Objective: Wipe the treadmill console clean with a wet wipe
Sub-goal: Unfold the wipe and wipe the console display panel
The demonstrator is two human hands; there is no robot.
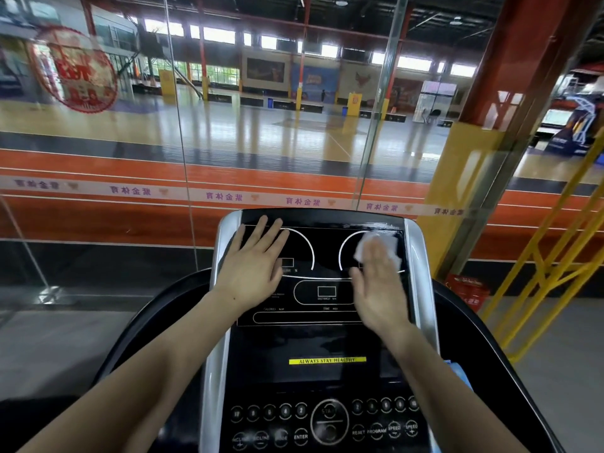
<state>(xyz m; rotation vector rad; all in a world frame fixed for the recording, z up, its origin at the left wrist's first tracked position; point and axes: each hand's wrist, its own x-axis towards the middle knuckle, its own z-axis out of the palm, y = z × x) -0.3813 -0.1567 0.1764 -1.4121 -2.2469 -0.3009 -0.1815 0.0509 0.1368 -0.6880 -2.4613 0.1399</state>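
The treadmill console [313,341] fills the lower middle of the view, a glossy black panel tilted up toward the person, and the step in hand looks to be the wiping of its upper display area. To do it well, I judge the flat right hand [380,289] should keep even pressure through the whole palm and run overlapping passes across the panel, so that no strip between the two dial outlines is missed, then work downward toward the button rows [323,420], which appear not yet reached. The left hand [253,266] lies flat, fingers spread and straight, on the upper left of the panel, holding nothing and seemingly steadying the body. The right hand's fingers are straight and close together, pressing the wet wipe [379,245] against the upper right dial; the wipe shows as a crumpled white patch beyond the fingertips, which are blurred. A wet sheen near the top right corner suggests that part is already covered. Silver side rails [222,253] frame the panel, and a yellow label [327,360] sits below the display. Beyond stands a glass wall [183,132] with a printed band, and past it a large indoor sports hall with a shiny court floor [261,132], red steel columns [510,57] and yellow railings [555,243] at right.
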